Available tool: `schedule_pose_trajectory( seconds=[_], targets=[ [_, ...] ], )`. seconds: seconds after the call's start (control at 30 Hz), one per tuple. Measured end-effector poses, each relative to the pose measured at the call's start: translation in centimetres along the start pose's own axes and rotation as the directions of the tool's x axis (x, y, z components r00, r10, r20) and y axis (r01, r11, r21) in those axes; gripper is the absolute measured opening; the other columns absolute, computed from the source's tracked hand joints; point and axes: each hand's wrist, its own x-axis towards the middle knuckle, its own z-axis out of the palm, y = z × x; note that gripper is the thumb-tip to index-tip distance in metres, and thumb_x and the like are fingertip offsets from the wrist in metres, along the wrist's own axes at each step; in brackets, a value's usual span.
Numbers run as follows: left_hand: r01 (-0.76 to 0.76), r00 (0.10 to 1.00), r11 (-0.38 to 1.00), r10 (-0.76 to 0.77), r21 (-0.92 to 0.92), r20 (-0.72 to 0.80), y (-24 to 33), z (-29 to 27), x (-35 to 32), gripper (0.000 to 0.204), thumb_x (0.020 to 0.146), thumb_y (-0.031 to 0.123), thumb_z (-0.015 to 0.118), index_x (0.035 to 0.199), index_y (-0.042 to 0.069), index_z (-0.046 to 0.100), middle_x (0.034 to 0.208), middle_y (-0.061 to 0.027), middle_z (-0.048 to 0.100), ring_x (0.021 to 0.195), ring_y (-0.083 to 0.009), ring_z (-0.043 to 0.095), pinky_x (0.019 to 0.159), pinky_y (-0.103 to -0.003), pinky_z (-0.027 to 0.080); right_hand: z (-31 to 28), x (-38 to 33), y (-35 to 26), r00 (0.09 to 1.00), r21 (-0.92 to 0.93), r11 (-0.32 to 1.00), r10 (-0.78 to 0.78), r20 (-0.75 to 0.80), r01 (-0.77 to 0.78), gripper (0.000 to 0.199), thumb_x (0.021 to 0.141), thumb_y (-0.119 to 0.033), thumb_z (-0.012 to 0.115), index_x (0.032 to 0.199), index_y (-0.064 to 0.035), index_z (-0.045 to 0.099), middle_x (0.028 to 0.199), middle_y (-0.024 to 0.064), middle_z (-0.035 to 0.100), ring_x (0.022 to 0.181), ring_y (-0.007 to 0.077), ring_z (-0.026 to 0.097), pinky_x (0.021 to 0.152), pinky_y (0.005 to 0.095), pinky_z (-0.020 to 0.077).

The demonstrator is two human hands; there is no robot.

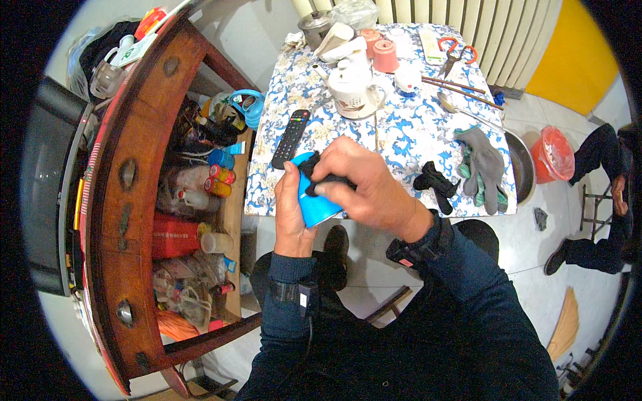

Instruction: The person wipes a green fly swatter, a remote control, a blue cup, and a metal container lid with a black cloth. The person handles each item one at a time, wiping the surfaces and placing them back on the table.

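In my left hand (291, 212) is a smooth bright blue thing (317, 211) with a curved edge; its exact kind does not show. A piece of black cloth (308, 164) lies against its upper part. The fingers of my right hand (366, 187) are closed, bent over the blue thing, and pinch the dark cloth. Just beyond my left fingertips a black remote control (291, 138) lies on the patterned tablecloth (401, 144). Another crumpled black cloth (436, 186) and grey-green work gloves (484, 167) lie to the right of my right hand.
A white teapot (352, 93), red-handled scissors (456, 57), chopsticks (461, 87) and a ladle (461, 110) are on the table. A wooden cabinet (144, 140) with cluttered shelves stands left. At right are a red bucket (554, 155) and a seated person (602, 200).
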Motion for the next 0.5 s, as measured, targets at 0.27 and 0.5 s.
schedule_pose_trajectory(
  seconds=[0.27,0.5],
  targets=[
    [0.004,0.984,0.986,-0.034,0.169,0.174,-0.9,0.3,-1.0,0.065,0.106,0.063,0.071,0.127,0.001,0.066,0.11,-0.0083,0.074,0.097,-0.0167,0.076,0.083,-0.032,0.066,0.0,1.7,1.3,0.872,0.184,0.874,0.474,-0.123,-0.45,0.017,0.089,-0.01,0.078,0.104,-0.0025,0.074,0.098,0.0194,0.067,0.095,0.0414,0.069,0.086,0.0455,0.0567],
    [0.036,0.999,0.998,-0.038,0.061,0.024,-0.9,0.2,-0.1,0.078,0.111,0.068,0.056,0.136,-0.004,0.066,0.124,-0.0144,0.076,0.108,-0.023,0.078,0.09,-0.038,0.068,-0.6,0.4,0.4,0.997,-0.042,0.998,0.047,0.064,-0.044,0.015,0.088,-0.008,0.078,0.101,-0.0042,0.074,0.101,0.0187,0.067,0.099,0.0401,0.069,0.086,0.0475,0.0559]
  ],
)
